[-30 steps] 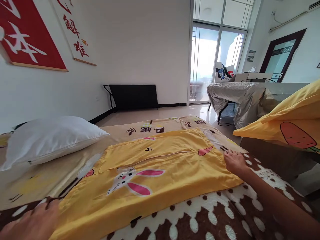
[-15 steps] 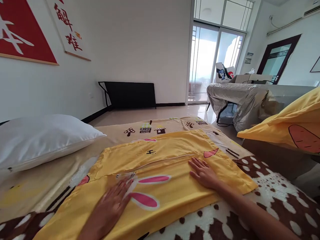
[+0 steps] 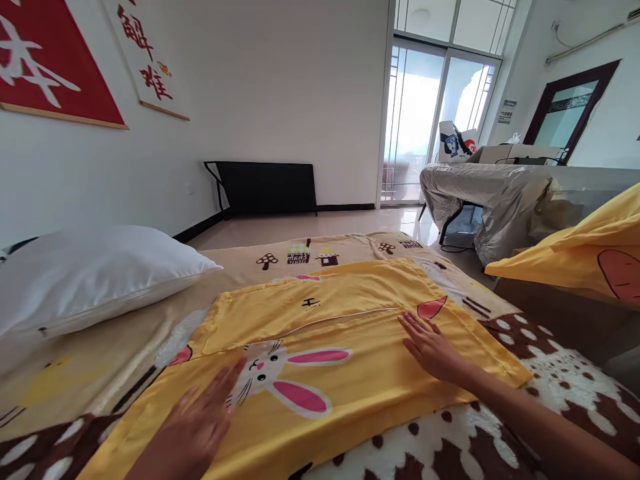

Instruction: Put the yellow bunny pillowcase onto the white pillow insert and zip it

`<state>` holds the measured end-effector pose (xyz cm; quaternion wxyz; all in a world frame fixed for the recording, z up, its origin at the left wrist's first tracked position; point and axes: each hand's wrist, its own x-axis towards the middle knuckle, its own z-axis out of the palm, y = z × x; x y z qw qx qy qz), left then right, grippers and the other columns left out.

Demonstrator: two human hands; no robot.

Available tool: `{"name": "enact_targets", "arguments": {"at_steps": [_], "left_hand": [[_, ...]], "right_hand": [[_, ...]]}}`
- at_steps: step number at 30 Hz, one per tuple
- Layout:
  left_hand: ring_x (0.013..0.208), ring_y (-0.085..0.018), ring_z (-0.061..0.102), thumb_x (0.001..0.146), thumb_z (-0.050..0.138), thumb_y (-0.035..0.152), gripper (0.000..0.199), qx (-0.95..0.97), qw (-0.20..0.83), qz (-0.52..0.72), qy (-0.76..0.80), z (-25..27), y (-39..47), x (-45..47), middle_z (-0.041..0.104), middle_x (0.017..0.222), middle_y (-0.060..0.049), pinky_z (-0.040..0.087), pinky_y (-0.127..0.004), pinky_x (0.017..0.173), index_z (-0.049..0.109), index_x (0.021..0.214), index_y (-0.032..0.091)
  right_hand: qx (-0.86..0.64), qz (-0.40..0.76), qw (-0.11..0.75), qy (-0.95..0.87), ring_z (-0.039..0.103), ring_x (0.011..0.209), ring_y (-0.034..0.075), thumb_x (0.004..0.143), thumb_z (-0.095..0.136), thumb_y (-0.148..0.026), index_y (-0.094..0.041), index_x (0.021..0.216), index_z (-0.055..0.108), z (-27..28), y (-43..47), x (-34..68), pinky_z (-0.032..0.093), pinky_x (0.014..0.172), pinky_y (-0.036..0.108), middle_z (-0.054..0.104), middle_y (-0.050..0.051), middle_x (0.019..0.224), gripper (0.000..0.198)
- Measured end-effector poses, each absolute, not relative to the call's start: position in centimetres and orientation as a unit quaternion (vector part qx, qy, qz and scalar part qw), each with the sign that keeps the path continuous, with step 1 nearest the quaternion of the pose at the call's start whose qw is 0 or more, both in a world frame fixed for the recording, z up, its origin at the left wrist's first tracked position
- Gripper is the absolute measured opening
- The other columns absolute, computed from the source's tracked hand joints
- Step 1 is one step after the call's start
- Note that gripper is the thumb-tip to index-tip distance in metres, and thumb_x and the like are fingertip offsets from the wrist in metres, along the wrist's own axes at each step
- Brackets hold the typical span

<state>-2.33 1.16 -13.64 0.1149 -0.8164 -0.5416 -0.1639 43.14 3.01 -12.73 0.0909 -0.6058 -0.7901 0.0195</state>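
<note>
A yellow pillowcase [image 3: 360, 380] with a printed white rabbit lies spread flat on the patterned blanket [image 3: 400, 440]. A slit with a pale edge crosses it from side to side. Flat on its left part, beside the rabbit's face, rests my left hand [image 3: 197, 417], fingers stretched out and slightly smeared by motion. My right hand [image 3: 430, 343] lies on the right part, fingers extended, its tips close to the slit and a printed red patch. Neither hand holds anything.
To the left is a white pillow [image 3: 105, 277] on the blanket. Yellow printed cloth [image 3: 585, 247] juts in at the right. Beyond stand a plastic-covered table [image 3: 500, 193] with boxes and a folded black frame [image 3: 270, 190] against the wall.
My left hand has slid left, uncovering the rabbit's face. My right hand has shifted slightly right across the cloth. The camera view has turned a little to the left.
</note>
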Motion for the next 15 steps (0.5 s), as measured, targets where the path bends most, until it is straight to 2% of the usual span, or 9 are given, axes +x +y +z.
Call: {"name": "enact_targets", "arguments": {"at_steps": [2, 4, 8, 10, 12, 15], "left_hand": [[0.135, -0.017, 0.035, 0.090, 0.030, 0.026, 0.057, -0.859, 0.037, -0.109, -0.499, -12.8, 2.0, 2.7, 0.036, 0.146, 0.002, 0.033, -0.036, 0.110, 0.022, 0.146, 0.030], [0.136, -0.018, 0.033, 0.089, 0.030, 0.021, 0.055, -0.876, -0.064, -0.076, -0.471, -12.2, 3.0, 7.2, 0.036, 0.146, -0.001, 0.028, -0.040, 0.113, 0.031, 0.144, 0.026], [0.126, -0.013, 0.047, 0.094, 0.019, 0.024, 0.051, -0.822, -0.235, -0.170, -0.490, -12.8, 4.7, 11.0, 0.051, 0.136, -0.007, 0.038, -0.032, 0.107, 0.030, 0.144, 0.018], [0.129, -0.013, 0.044, 0.096, 0.022, 0.032, 0.050, -0.825, -0.215, -0.199, -0.484, -14.0, 5.0, 10.6, 0.049, 0.137, -0.007, 0.037, -0.033, 0.108, 0.033, 0.143, 0.019], [0.132, -0.017, 0.040, 0.094, 0.032, 0.037, 0.049, -0.862, -0.117, -0.194, -0.453, -15.2, 4.7, 9.7, 0.044, 0.142, -0.006, 0.036, -0.038, 0.110, 0.039, 0.140, 0.022], [0.127, -0.020, 0.046, 0.091, 0.040, 0.029, 0.047, -0.900, 0.046, -0.197, -0.386, -16.7, 3.6, 9.1, 0.048, 0.138, -0.004, 0.042, -0.039, 0.105, 0.042, 0.138, 0.025]], "right_hand": [[-0.530, 0.074, 0.117, -0.837, 0.016, 0.142, 0.020, 0.097, 0.025, -0.045, -0.015, 0.147, 0.025, -11.8, 2.7, 37.5, 0.015, 0.115, 0.044, 0.020, 0.008, 0.152, 0.059], [-0.459, 0.123, 0.132, -0.870, 0.015, 0.142, 0.021, 0.095, 0.030, -0.048, -0.015, 0.148, 0.022, -11.7, 2.1, 32.4, 0.014, 0.116, 0.044, 0.019, 0.010, 0.153, 0.063], [-0.412, 0.167, 0.145, -0.884, 0.010, 0.142, 0.027, 0.092, 0.037, -0.049, -0.012, 0.150, 0.012, -14.0, 0.2, 27.5, 0.015, 0.115, 0.046, 0.010, 0.013, 0.154, 0.073], [-0.397, 0.176, 0.151, -0.888, 0.010, 0.142, 0.028, 0.091, 0.040, -0.051, -0.014, 0.150, 0.011, -15.7, -0.7, 27.9, 0.014, 0.115, 0.048, 0.009, 0.012, 0.153, 0.076], [-0.373, 0.192, 0.150, -0.895, 0.014, 0.141, 0.027, 0.093, 0.039, -0.048, -0.020, 0.150, 0.014, -17.2, -1.6, 29.2, 0.016, 0.115, 0.050, 0.013, 0.008, 0.152, 0.068], [-0.364, 0.228, 0.160, -0.889, 0.033, 0.134, 0.025, 0.097, 0.031, -0.038, -0.034, 0.145, 0.029, -18.7, -2.9, 30.7, 0.031, 0.110, 0.048, 0.032, 0.003, 0.145, 0.048]]}}
